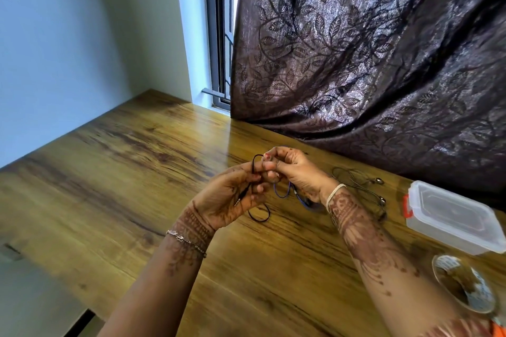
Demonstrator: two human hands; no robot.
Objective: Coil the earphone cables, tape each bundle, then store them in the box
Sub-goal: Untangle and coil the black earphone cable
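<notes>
Left hand (232, 194): raised above the bench (123, 172), palm turned up, fingers curled inward. It holds the dark earphone cable (275, 190), with one strand running down across the palm and a small loop standing up above the fingertips.

Right hand (295, 172): meets the left hand fingertip to fingertip, back of the hand towards the camera. Its fingers and thumb pinch the same cable at the point where the two hands join.

Earphone cable: held between both hands and clear of the bench at the grip. One loop hangs under the left hand, close to the bench surface. Blue-tinted strands hang under the right hand. Whether the hanging parts touch the bench cannot be determined.

Second earphone set (358, 186): grey, lying loose and uncoiled on the bench just beyond the right wrist, earbuds at its far side.

Box (451, 216): clear plastic, lid on, red clip at the end nearest the hands. It stands on the bench to the right of the right forearm, well apart from both hands.

Tape roll (462, 282): clear, lying flat on the bench, nearer the person than the box, beside the right forearm.

Wrists: a chain bracelet (186, 241) on the left, a pale band (335, 193) on the right.

Beyond the hands: a dark leaf-patterned curtain (369, 49) reaching the bench, with a window frame (221, 35) to its left
</notes>
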